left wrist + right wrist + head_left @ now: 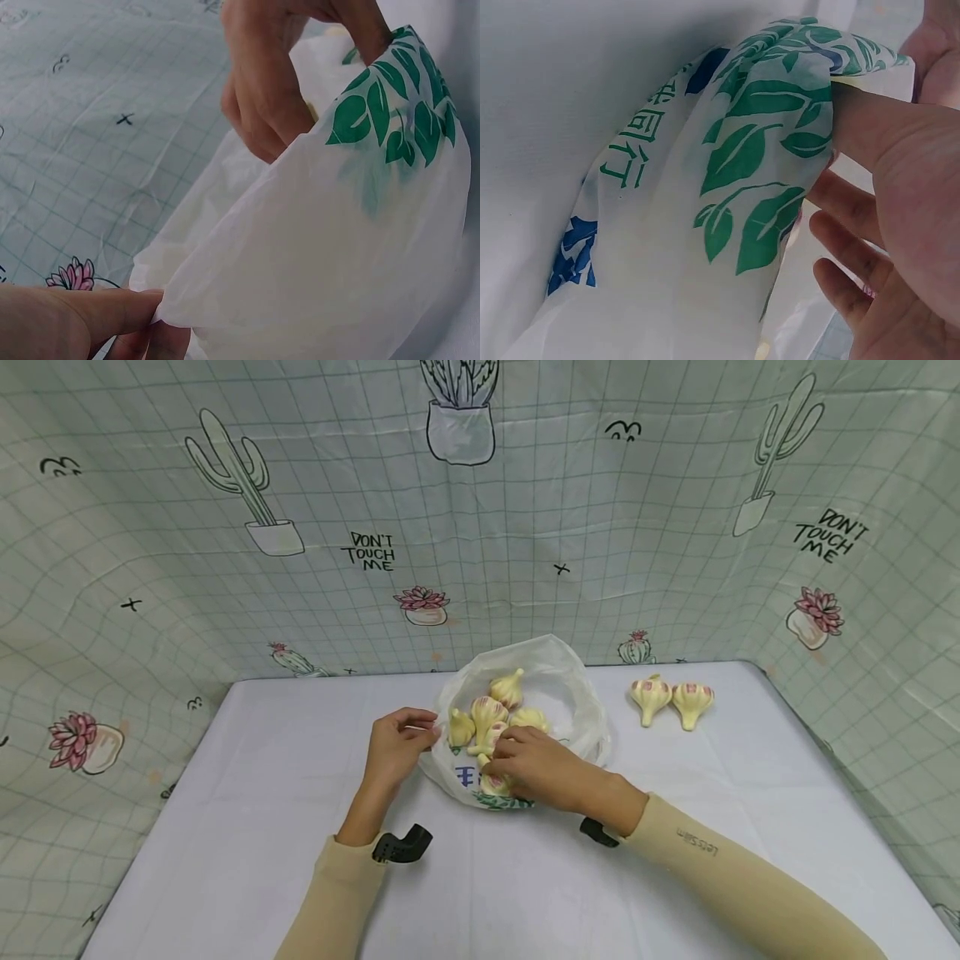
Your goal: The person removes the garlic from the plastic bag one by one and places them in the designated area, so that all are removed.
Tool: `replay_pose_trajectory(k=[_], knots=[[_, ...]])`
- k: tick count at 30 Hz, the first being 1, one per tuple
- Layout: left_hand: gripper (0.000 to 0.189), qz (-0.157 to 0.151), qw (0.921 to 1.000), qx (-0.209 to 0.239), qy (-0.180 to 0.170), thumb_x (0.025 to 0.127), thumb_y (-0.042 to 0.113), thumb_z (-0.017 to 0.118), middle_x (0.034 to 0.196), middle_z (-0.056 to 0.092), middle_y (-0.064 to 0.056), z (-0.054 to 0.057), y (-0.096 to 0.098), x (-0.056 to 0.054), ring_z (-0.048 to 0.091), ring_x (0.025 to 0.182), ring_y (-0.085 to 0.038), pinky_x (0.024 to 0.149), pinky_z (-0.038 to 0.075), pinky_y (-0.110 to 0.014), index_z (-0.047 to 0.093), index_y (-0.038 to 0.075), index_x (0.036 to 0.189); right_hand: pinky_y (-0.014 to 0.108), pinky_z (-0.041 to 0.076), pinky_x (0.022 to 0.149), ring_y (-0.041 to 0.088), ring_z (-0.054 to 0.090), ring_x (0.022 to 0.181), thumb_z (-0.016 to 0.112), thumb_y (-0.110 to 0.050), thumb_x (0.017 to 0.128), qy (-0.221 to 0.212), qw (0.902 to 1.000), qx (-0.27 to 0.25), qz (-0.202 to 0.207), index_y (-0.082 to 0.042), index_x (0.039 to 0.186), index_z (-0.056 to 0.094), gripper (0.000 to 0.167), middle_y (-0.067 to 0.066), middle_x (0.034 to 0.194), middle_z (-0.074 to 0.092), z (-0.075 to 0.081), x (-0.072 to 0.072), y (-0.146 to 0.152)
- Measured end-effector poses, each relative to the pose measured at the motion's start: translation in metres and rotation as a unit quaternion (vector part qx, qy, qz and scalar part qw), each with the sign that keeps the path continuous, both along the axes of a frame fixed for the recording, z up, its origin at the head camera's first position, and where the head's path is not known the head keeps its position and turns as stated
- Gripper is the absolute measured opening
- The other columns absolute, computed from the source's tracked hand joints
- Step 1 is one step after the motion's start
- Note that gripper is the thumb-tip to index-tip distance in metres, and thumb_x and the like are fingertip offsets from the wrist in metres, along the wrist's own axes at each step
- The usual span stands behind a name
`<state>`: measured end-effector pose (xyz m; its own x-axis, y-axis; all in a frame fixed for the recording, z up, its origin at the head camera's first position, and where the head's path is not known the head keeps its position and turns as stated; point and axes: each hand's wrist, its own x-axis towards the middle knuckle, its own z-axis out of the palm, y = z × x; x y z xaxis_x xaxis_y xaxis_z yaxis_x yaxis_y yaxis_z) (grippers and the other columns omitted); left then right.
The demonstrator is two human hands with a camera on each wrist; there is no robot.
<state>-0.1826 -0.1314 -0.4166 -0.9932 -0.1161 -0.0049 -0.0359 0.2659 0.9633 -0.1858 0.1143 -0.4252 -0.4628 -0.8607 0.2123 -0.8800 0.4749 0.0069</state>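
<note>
Bag [551, 653], white plastic, green leaf print, mouth open, on the table [292, 793]; contents: several garlic bulbs [489, 713]. Left hand [392, 745]: thumb and fingers together, clamped on the bag's left rim. Right hand [546, 768]: reached in over the near rim, fingers bent; from where I stand, I cannot tell whether its grip has closed. Nearest bulb [494, 785]: inside the bag, by the near rim, just left of the right hand, neck pointing away and slightly left; right hand nearer. Loose pair [650, 695]: two bulbs, right of the bag.
</note>
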Motion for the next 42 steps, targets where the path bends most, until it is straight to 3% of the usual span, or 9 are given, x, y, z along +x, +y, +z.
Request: replay_pose_trajectory(k=[7,13,22,28,35,42], knots=[[0.017,-0.002,1.0000,0.004,0.003,0.094,-0.005,0.074,0.107,0.071,-0.018,0.001,0.001,0.000,0.067,0.081,-0.010,0.069,0.058,-0.017,0.074,-0.006,0.112,0.044,0.049,0.111,0.025,0.060,0.122,0.090,-0.015,0.085,-0.003,1.0000,0.005,-0.001,-0.021,0.119,0.078,0.037,-0.002,0.116,0.076,0.000,0.002,-0.001],[0.017,-0.003,0.9999,0.008,0.006,0.094,-0.005,0.074,0.106,0.071,-0.018,0.001,0.002,0.000,0.067,0.080,-0.009,0.069,0.058,-0.018,0.074,-0.007,0.111,0.043,0.051,0.107,0.026,0.060,0.120,0.092,-0.014,0.082,0.024,0.9997,-0.005,0.005,-0.020,0.118,0.076,0.040,-0.001,0.116,0.076,-0.003,0.003,0.003],[0.015,-0.002,1.0000,0.004,0.008,0.095,-0.006,0.073,0.106,0.070,-0.020,0.001,0.002,0.001,0.067,0.080,-0.009,0.069,0.059,-0.019,0.074,-0.007,0.110,0.043,0.050,0.108,0.027,0.060,0.123,0.092,-0.015,0.082,0.029,0.9994,-0.020,-0.003,-0.020,0.121,0.076,0.043,0.000,0.116,0.075,-0.001,0.005,0.005],[0.016,0.001,1.0000,-0.002,0.009,0.096,-0.005,0.073,0.106,0.071,-0.020,0.001,0.001,0.001,0.067,0.080,-0.009,0.071,0.059,-0.019,0.074,-0.007,0.111,0.044,0.051,0.107,0.028,0.061,0.123,0.096,-0.021,0.077,0.033,0.9979,-0.054,-0.009,-0.019,0.119,0.075,0.047,-0.001,0.115,0.074,0.008,0.007,0.009],[0.017,0.005,1.0000,-0.007,0.006,0.095,-0.005,0.074,0.107,0.071,-0.020,-0.001,-0.001,0.000,0.067,0.081,-0.009,0.069,0.058,-0.018,0.074,-0.006,0.112,0.046,0.052,0.104,0.030,0.060,0.122,0.096,-0.015,0.076,0.024,0.9943,-0.100,-0.030,-0.017,0.120,0.073,0.050,0.000,0.116,0.073,0.023,0.008,0.025],[0.018,0.000,1.0000,-0.003,0.006,0.095,-0.005,0.074,0.108,0.070,-0.019,-0.002,-0.002,-0.001,0.067,0.082,-0.009,0.070,0.057,-0.016,0.073,-0.006,0.113,0.051,0.054,0.101,0.033,0.061,0.120,0.099,-0.009,0.069,0.059,0.9871,-0.143,-0.043,-0.013,0.120,0.073,0.057,0.003,0.113,0.073,0.037,0.006,0.054]])
